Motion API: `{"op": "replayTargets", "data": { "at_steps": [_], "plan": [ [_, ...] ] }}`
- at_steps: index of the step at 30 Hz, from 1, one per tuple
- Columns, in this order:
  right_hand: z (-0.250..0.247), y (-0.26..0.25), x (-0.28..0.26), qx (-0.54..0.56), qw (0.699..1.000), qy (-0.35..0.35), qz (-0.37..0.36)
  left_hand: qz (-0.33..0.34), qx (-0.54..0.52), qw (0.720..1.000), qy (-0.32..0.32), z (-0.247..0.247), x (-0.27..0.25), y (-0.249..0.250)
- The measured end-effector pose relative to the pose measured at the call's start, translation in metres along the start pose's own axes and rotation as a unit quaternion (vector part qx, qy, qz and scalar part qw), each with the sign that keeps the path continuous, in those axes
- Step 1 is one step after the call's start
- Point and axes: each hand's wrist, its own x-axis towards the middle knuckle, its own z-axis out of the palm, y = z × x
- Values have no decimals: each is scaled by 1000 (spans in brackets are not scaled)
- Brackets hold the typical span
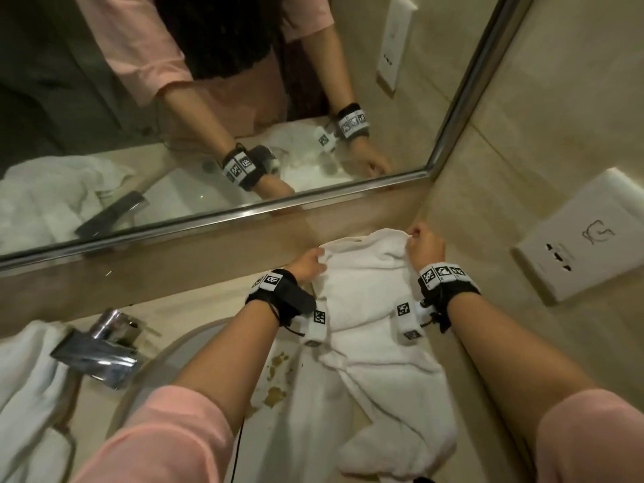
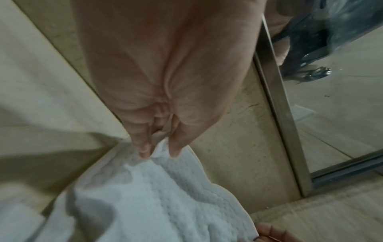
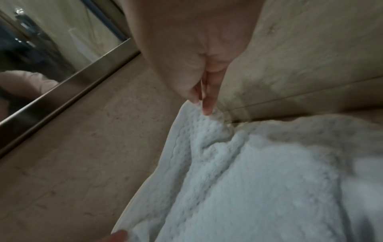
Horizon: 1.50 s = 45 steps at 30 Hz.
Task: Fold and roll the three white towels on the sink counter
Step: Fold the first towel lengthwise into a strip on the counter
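A white towel (image 1: 369, 308) lies crumpled along the right end of the beige counter (image 1: 195, 305), reaching from the back wall to the front edge. My left hand (image 1: 310, 261) pinches its far left corner; in the left wrist view the towel (image 2: 149, 196) hangs from the hand (image 2: 159, 152). My right hand (image 1: 423, 244) pinches the far right corner against the wall corner, and the right wrist view shows the towel (image 3: 238, 172) under that hand (image 3: 202, 104). Another white towel (image 1: 24, 378) lies heaped at the left, past the faucet.
A chrome faucet (image 1: 101, 350) stands left of the sink basin (image 1: 163, 364). Brown stains (image 1: 277, 378) mark the counter beside the towel. A mirror (image 1: 174, 99) runs along the back. A wall socket plate (image 1: 585, 245) sits on the right wall.
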Motion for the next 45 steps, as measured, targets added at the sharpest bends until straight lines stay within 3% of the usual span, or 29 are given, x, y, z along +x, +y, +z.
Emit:
{"op": "replayTargets", "data": {
  "at_steps": [4,8,12,14,16,21,26,30,34,38,41,45],
  "plan": [
    [3,10,-7,27,999,-30,-15,5,-56,998,5,8,-1,-16],
    [-5,22,-29,43,998,9,-35,7,-107,993,46,14,-5,-30],
    [-15,45,-64,159,986,-30,46,-45,-126,984,115,19,-11,-39],
    [-20,59,-87,175,980,-58,72,-99,-87,983,125,22,7,-62],
    [-26,73,-112,141,983,-83,83,-137,-70,983,104,31,-2,-67],
    [-40,101,-162,60,988,-96,102,-134,-95,985,62,54,-87,-36],
    [-44,122,-212,6,975,-167,149,-164,-89,982,-8,86,-125,-58],
    [-40,138,-243,0,935,-273,226,-166,-103,979,-59,111,-146,-82],
    [-35,132,-276,198,871,-320,314,-164,-78,974,-135,135,-171,-98],
    [-27,129,-291,313,852,-242,343,-162,-71,977,-121,150,-187,-104],
    [-28,123,-294,399,820,-180,369,-178,-115,967,-143,152,-185,-112],
    [-55,103,-311,527,751,-205,342,-186,-234,938,-173,158,-203,-103]
  ]
}}
